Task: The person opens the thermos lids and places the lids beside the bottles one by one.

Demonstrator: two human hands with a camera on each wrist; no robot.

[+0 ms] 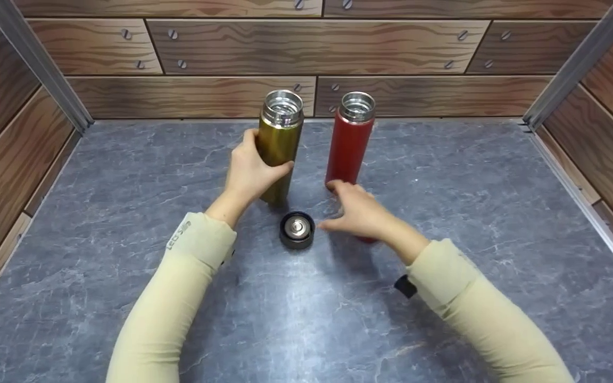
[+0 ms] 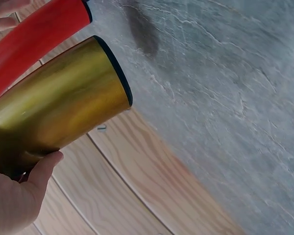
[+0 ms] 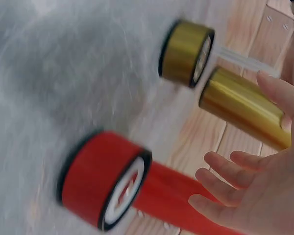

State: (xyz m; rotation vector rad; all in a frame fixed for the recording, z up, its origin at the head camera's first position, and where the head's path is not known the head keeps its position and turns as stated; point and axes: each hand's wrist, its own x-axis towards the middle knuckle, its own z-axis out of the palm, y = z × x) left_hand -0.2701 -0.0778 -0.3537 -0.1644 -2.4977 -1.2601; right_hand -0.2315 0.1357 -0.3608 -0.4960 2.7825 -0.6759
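Observation:
My left hand (image 1: pixel 253 170) grips a gold flask (image 1: pixel 280 146), its steel mouth uncovered. Beside it on the right, a red flask (image 1: pixel 349 143) stands upright, also uncovered. The gold flask's lid (image 1: pixel 297 234) sits upside down in front of it, steel inside facing up. My right hand (image 1: pixel 362 213) is spread near the red flask's base and above the red lid (image 3: pixel 100 178), touching neither as far as I can see. In the head view that hand covers most of the red lid; the right wrist view shows its whole side. The left wrist view shows my thumb against the gold flask (image 2: pixel 63 93).
A grey marbled tabletop (image 1: pixel 285 319) lies under everything. Wood-patterned panels (image 1: pixel 317 45) stand behind and at both sides, with metal strips (image 1: pixel 572 64) at the corners.

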